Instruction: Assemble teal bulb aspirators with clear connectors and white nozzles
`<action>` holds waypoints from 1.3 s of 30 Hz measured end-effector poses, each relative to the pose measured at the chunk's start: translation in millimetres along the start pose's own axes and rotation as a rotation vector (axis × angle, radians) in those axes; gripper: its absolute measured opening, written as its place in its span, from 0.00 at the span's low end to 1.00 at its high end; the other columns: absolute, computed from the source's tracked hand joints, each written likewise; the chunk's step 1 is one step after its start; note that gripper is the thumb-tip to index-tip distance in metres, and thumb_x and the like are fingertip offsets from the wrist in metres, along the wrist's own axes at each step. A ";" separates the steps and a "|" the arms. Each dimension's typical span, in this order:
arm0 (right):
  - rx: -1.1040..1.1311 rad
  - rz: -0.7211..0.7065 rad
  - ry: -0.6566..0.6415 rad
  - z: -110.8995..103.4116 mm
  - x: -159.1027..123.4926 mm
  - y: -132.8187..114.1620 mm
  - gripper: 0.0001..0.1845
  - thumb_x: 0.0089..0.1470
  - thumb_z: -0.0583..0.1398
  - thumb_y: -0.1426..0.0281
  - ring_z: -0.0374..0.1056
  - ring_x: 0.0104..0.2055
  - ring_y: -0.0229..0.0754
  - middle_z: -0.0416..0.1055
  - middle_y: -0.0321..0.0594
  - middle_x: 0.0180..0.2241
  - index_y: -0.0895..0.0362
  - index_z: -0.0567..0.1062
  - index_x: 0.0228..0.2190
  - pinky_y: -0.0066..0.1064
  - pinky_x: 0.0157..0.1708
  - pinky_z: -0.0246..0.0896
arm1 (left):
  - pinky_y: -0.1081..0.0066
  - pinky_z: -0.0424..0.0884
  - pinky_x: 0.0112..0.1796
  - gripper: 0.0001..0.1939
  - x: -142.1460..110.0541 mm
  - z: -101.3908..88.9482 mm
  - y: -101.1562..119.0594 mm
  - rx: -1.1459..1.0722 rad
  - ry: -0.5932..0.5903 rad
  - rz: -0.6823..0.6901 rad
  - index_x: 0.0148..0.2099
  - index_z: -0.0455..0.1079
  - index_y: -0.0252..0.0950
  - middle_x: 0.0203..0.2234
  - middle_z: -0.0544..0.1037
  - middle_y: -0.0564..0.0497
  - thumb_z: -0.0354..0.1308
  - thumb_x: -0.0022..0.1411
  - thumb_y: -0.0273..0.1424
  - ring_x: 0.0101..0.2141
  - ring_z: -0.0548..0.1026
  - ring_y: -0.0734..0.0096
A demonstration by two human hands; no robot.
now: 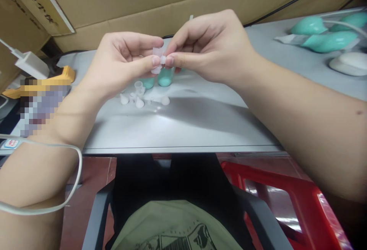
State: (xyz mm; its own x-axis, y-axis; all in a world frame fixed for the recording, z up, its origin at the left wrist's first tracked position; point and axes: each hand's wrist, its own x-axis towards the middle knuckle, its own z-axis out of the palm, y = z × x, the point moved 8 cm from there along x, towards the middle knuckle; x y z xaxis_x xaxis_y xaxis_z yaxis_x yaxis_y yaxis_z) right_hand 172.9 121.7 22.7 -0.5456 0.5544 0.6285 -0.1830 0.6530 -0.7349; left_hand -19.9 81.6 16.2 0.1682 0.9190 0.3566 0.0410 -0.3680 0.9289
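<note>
Above the grey table (183,131), my left hand (117,59) pinches a translucent plastic piece (157,52) between thumb and fingers. Thumb and forefinger of my right hand (212,49) close on a small whitish round part (163,59) right against that piece; I cannot tell whether the two are joined. Below and behind my fingers stand teal-bottomed objects (165,79), partly covered by the hands. On the tabletop under my left hand lie several small translucent pieces, among them a cone-shaped one (139,103), a whitish one (165,100) and a cup-shaped one (138,86).
Teal bulb-shaped objects (329,41) and a white rounded object (348,64) rest at the right. At the left are a yellow object (69,75), a white plug adapter (33,65) and a pale cable (80,166) over my forearm. Cardboard (143,1) backs the table; a red stool (275,181) stands below.
</note>
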 end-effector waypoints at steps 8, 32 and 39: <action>-0.022 -0.005 0.013 2.6 1.0 2.5 0.22 0.60 0.92 0.50 0.85 0.33 0.37 0.91 0.32 0.35 0.48 0.94 0.35 0.26 0.34 0.81 | 0.48 1.00 0.53 0.12 0.3 -1.2 -2.2 -0.042 -0.079 0.068 0.53 0.98 0.38 0.41 0.96 0.48 0.89 0.70 0.23 0.46 0.99 0.47; -0.064 0.012 0.090 3.9 -0.3 9.5 0.25 0.60 0.89 0.80 0.81 0.38 0.39 0.84 0.27 0.36 0.44 0.94 0.50 0.28 0.40 0.80 | 0.44 0.95 0.61 0.18 5.2 4.4 -11.1 -0.030 -0.098 -0.022 0.60 0.94 0.43 0.49 0.96 0.48 0.87 0.70 0.36 0.53 0.96 0.45; -0.352 -0.055 0.051 -1.2 -2.1 -5.6 0.14 0.69 0.83 0.75 0.83 0.45 0.46 0.86 0.35 0.40 0.41 0.96 0.45 0.34 0.50 0.85 | 0.51 0.96 0.56 0.13 2.2 5.1 -11.5 0.011 -0.181 -0.081 0.57 0.94 0.42 0.49 0.96 0.47 0.85 0.75 0.37 0.48 0.95 0.50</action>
State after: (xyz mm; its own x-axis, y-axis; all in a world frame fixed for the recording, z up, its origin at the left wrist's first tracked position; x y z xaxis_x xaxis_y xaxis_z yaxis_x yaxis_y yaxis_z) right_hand 176.1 117.5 25.8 -0.4992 0.5327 0.6834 0.0868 0.8154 -0.5723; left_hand -15.0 87.2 5.8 0.3387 0.9053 0.2562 0.0722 -0.2965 0.9523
